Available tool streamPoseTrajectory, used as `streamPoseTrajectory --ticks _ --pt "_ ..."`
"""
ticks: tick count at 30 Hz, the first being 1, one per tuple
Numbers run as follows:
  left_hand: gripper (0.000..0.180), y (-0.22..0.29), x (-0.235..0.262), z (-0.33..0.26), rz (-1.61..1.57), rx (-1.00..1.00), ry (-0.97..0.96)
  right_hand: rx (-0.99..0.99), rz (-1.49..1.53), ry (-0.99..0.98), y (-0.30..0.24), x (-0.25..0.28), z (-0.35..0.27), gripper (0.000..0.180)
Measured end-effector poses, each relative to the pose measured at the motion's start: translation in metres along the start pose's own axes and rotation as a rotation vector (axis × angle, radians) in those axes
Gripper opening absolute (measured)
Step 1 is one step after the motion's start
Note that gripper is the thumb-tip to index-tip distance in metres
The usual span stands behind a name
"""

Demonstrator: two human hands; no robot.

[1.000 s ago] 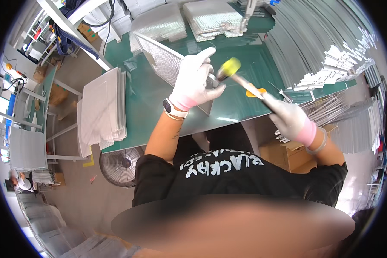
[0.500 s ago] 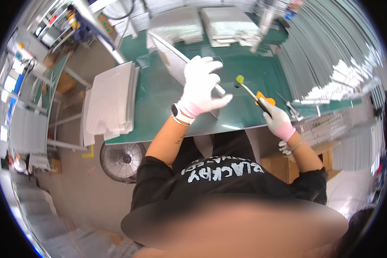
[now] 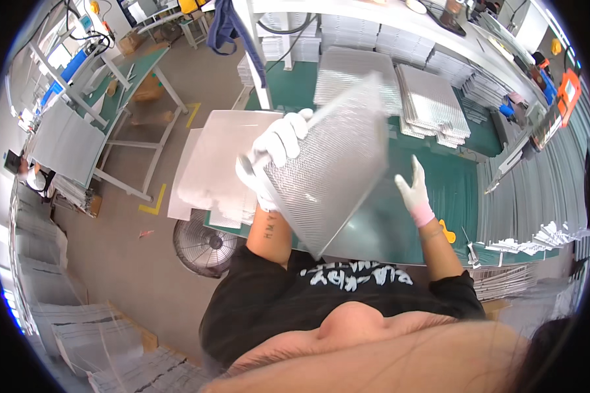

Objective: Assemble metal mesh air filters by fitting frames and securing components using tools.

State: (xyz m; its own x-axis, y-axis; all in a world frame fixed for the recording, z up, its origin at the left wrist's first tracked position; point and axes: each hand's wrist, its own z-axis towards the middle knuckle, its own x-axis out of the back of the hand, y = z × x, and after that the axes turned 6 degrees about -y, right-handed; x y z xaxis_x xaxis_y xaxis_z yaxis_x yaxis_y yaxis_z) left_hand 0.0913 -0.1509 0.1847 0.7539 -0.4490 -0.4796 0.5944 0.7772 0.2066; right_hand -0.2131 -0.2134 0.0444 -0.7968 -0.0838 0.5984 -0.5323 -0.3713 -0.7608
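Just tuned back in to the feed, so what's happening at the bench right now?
A person in white gloves is lifting a silver mesh panel tilted up off the green work mat. The left hand grips the panel's left edge with its fingers wrapped over it; the right hand is open beside the right edge, and contact can't be told. More mesh panels are stacked at the back of the bench, and flat sheets lie on the left.

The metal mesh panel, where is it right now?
In the head view the metal mesh panel is at centre, tilted above the green table, gripped at its left edge by the left hand, with the right hand by its right edge.
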Motion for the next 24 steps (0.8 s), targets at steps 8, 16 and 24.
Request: streamPoseTrajectory --ticks 8,16,24 --pt "0.063 0.095 0.041 0.018 -0.254 0.464 -0.037 -0.302 0.565 -0.380 -0.079 -0.023 -0.022 0.035" --pt "0.065 0.253 0.239 -0.057 1.893 1.159 0.210 -0.552 0.273 0.113 -0.139 -0.064 -0.096 0.039" --pt "0.035 0.279 0.307 -0.103 1.575 1.285 0.256 -0.824 0.430 0.380 -0.196 -0.079 -0.240 0.034"
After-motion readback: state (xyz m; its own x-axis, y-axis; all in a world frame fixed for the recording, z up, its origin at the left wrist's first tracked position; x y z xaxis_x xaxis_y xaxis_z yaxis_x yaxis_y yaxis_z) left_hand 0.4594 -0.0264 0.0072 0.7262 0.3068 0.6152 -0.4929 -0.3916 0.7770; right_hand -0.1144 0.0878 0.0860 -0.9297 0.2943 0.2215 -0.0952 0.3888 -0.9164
